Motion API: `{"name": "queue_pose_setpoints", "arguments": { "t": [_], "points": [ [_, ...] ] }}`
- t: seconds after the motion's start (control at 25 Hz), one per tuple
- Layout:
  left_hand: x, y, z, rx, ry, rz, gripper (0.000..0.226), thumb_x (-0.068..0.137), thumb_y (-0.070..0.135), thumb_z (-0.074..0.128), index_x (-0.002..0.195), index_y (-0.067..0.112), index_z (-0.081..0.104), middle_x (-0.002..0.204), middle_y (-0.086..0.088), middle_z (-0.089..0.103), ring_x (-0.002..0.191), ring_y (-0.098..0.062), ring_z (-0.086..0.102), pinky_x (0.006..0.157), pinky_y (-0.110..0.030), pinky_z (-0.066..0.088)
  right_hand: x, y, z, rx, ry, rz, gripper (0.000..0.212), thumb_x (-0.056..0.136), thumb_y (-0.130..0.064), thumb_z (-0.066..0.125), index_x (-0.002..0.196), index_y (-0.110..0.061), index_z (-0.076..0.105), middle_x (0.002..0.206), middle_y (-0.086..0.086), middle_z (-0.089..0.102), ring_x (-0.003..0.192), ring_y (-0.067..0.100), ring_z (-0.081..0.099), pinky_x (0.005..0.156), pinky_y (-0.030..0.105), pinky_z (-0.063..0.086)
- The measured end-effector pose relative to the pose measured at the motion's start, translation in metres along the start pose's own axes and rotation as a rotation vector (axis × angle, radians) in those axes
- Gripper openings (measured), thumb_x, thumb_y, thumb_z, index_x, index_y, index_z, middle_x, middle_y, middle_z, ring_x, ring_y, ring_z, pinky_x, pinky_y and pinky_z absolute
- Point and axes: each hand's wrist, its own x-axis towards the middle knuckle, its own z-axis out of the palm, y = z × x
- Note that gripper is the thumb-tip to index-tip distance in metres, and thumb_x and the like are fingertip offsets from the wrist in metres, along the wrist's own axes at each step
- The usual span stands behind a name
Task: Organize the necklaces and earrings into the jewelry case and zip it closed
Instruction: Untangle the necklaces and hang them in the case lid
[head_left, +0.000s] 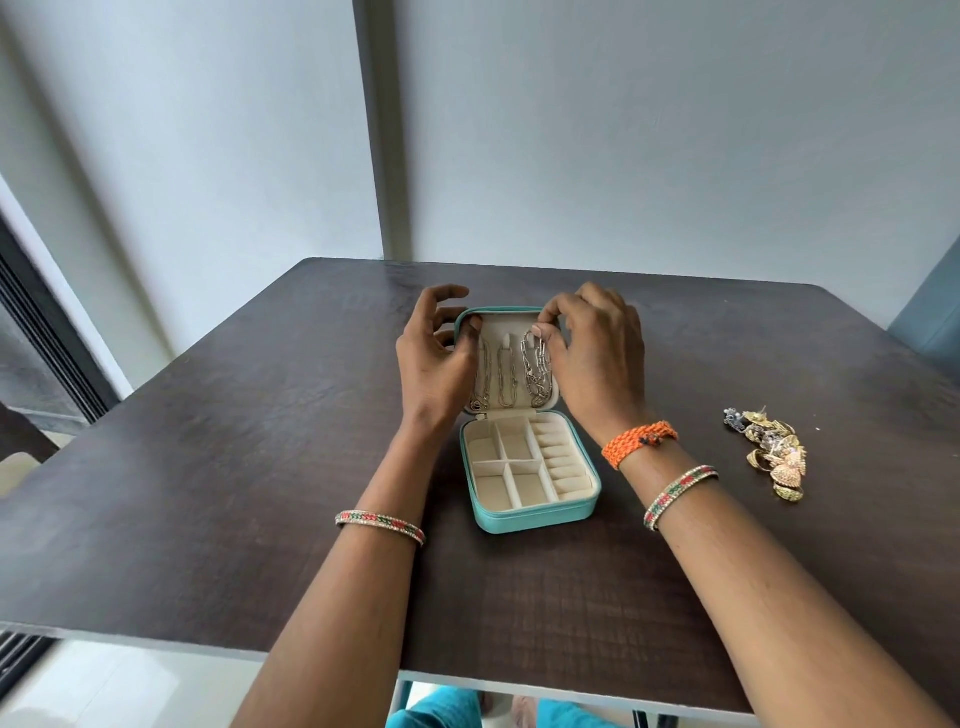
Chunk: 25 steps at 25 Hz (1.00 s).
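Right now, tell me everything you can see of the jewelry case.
The jewelry case is a small teal zip box, seemingly faux leather, lined in cream. It lies open mid-table, its lid propped upright. Three silver chains hang inside the lid. The base holds square compartments and ring rolls, all empty. The left hand steadies the lid's left edge; the right hand pinches the rightmost chain's top.

I find no text to read from here — no label, brand, number or sign on the case (530, 512), the earrings (771, 452) or the table (208, 415) — nothing legible.
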Motion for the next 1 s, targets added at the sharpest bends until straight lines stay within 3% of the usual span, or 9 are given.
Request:
{"name": "queue_pose_setpoints", "arguments": {
  "t": [0.2,0.48,0.64,0.76,0.88,1.0],
  "points": [
    [0.0,-0.001,0.0,0.002,0.001,0.006,0.023,0.084,0.003,0.059,0.102,0.019,0.059,0.088,0.002,0.066,0.077,-0.007,0.06,0.064,-0.018,0.048,0.0,-0.001,-0.004,-0.021,-0.055,-0.079,0.003,0.082,-0.01,0.069,0.084,-0.011,0.069,0.083,0.003,0.059,0.085,0.022,0.053,0.077,0.026,0.033],
    [0.002,-0.006,-0.001,0.023,0.013,-0.01,0.023,0.084,0.008,0.06,0.102,0.022,0.057,0.09,0.001,0.067,0.08,-0.01,0.062,0.067,-0.021,0.049,0.0,0.002,-0.008,-0.054,-0.125,-0.112,0.02,0.082,0.0,0.064,0.096,-0.013,0.071,0.088,0.004,0.058,0.09,0.021,0.053,0.083,0.029,0.035],
    [0.001,-0.009,0.0,0.06,0.033,-0.014,0.023,0.085,0.009,0.06,0.105,0.021,0.056,0.093,-0.004,0.067,0.08,-0.012,0.062,0.068,-0.022,0.049,0.002,0.0,-0.015,-0.047,-0.16,-0.077,0.028,0.078,0.008,0.059,0.086,-0.015,0.072,0.086,-0.001,0.048,0.09,0.019,0.047,0.08,0.03,0.034],
    [0.003,-0.011,-0.001,0.098,0.111,-0.029,0.021,0.085,0.009,0.059,0.103,0.02,0.056,0.094,-0.005,0.067,0.08,-0.012,0.062,0.068,-0.019,0.048,0.004,0.001,-0.02,-0.093,-0.262,-0.1,0.041,0.074,0.012,0.054,0.08,-0.023,0.074,0.089,-0.005,0.042,0.094,0.018,0.04,0.077,0.03,0.021],
    [0.006,-0.017,-0.004,0.092,0.159,-0.082,0.019,0.085,0.012,0.06,0.101,0.021,0.055,0.094,-0.007,0.067,0.081,-0.016,0.062,0.071,-0.031,0.051,0.002,0.001,-0.018,-0.127,-0.363,-0.122,0.049,0.072,0.013,0.053,0.084,-0.029,0.075,0.091,-0.008,0.041,0.097,0.016,0.037,0.076,0.031,0.017],
    [0.007,-0.021,-0.005,0.111,0.16,-0.102,0.018,0.085,0.012,0.06,0.102,0.019,0.056,0.095,-0.007,0.067,0.081,-0.017,0.062,0.073,-0.034,0.051,0.0,0.0,-0.014,-0.151,-0.43,-0.124,0.047,0.074,0.009,0.056,0.087,-0.031,0.075,0.094,-0.01,0.042,0.101,0.016,0.037,0.083,0.034,0.019]
  ]
}}
